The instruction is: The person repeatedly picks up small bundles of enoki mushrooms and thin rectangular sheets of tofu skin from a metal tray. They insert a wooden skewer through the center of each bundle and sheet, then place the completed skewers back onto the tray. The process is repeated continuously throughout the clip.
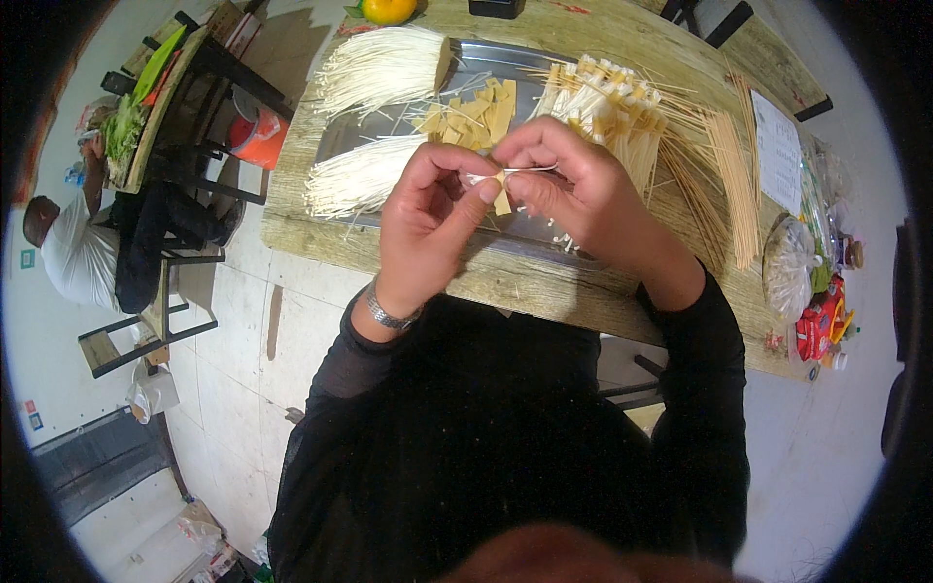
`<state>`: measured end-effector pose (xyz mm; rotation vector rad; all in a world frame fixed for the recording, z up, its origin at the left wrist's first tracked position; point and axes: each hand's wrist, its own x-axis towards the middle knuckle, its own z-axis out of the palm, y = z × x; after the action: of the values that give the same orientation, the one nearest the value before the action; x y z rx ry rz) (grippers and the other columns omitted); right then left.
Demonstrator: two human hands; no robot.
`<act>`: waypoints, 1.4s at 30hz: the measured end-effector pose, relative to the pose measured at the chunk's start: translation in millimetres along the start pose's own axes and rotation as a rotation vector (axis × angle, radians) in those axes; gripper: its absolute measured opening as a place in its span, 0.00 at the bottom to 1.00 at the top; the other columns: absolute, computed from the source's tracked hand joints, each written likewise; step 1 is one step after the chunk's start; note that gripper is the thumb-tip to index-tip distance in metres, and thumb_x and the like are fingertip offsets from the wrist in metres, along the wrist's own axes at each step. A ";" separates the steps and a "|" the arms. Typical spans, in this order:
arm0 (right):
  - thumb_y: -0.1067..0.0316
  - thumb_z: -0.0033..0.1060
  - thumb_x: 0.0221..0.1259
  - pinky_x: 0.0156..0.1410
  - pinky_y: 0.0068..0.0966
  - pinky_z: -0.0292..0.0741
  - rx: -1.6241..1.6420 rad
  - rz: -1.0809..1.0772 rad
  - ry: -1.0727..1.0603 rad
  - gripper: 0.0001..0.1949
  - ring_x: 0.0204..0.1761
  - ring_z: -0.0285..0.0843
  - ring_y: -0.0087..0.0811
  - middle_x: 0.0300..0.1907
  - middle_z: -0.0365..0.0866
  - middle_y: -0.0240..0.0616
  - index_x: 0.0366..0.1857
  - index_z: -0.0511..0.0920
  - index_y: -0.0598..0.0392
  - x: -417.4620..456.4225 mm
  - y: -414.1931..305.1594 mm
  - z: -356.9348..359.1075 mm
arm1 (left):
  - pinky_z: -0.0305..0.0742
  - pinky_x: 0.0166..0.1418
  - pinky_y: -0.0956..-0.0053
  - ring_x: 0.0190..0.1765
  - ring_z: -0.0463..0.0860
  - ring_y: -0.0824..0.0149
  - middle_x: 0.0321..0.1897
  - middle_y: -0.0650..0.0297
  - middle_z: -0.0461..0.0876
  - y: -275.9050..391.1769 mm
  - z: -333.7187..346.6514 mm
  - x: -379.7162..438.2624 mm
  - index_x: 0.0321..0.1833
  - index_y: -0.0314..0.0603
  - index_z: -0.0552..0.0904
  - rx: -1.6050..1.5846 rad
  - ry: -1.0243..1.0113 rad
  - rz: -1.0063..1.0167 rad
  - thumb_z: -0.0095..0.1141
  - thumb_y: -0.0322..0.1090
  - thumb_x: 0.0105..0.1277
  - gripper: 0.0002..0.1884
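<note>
Between the fingertips of my left hand (pixel 430 218) and my right hand (pixel 576 193) is a yellow strip, apparently tofu skin (pixel 502 203), with a few thin enoki mushrooms (pixel 536 169) at it. Both hands pinch this small bundle above a metal tray (pixel 503 52). Two large bunches of enoki, one at the back (pixel 386 69) and one nearer (pixel 364 178), lie on the tray's left side. Cut yellow strips (pixel 470 115) are heaped in its middle. At the right are piled several skewered enoki bundles (pixel 605 95) wrapped in yellow strips. My fingers partly hide the held bundle.
Loose bamboo skewers (pixel 732 189) and a written sheet (pixel 775 149) lie on the wooden table (pixel 321 237) at the right. Beyond them are a clear plastic bag (pixel 789 266) and a red packet (pixel 818 321). Another person (pixel 84 251) sits at a table with greens (pixel 124 138) on the left.
</note>
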<state>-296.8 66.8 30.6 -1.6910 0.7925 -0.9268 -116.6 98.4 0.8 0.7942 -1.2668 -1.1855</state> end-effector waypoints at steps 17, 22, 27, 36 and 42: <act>0.70 0.65 0.57 0.42 0.32 0.78 -0.424 -0.325 0.066 0.07 0.39 0.81 0.40 0.36 0.80 0.39 0.38 0.81 0.56 1.6 1.0 3.2 | 0.72 0.44 0.84 0.39 0.76 0.78 0.38 0.68 0.79 -1.1 -6.6 0.2 0.50 0.36 0.75 -0.094 -0.022 -0.098 0.58 0.17 0.64 0.13; 0.78 0.64 0.55 0.42 0.28 0.76 -0.536 -0.486 0.028 0.06 0.38 0.80 0.34 0.36 0.81 0.40 0.37 0.81 0.60 4.4 0.8 -0.6 | 0.77 0.52 0.77 0.46 0.81 0.73 0.40 0.63 0.81 1.9 -7.5 2.4 0.51 0.34 0.73 -0.276 -0.068 -0.230 0.57 0.17 0.64 0.14; 0.71 0.66 0.53 0.39 0.31 0.76 -0.526 -0.606 0.098 0.08 0.37 0.79 0.37 0.34 0.78 0.38 0.37 0.82 0.56 4.9 9.4 0.2 | 0.76 0.50 0.79 0.43 0.79 0.74 0.39 0.63 0.80 4.7 1.9 0.4 0.49 0.35 0.75 -0.282 -0.016 -0.189 0.58 0.17 0.63 0.13; 0.66 0.67 0.58 0.54 0.30 0.75 -0.513 -0.539 0.113 0.11 0.48 0.77 0.37 0.44 0.78 0.36 0.44 0.80 0.53 4.0 7.9 -2.5 | 0.73 0.53 0.77 0.46 0.78 0.72 0.44 0.62 0.80 -8.6 -7.7 2.0 0.50 0.34 0.77 -0.099 0.174 -0.004 0.56 0.21 0.67 0.11; 0.67 0.63 0.63 0.51 0.28 0.80 -0.654 -0.508 0.333 0.10 0.44 0.82 0.29 0.42 0.83 0.38 0.46 0.80 0.54 -2.8 -8.5 -42.6 | 0.74 0.65 0.63 0.54 0.81 0.62 0.45 0.61 0.79 4.8 -12.2 6.4 0.53 0.36 0.75 -0.257 0.157 0.092 0.54 0.21 0.67 0.12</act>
<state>-334.6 52.1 46.5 -2.4143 0.9741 -1.4280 -104.4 91.6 4.9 0.6194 -0.9883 -1.1600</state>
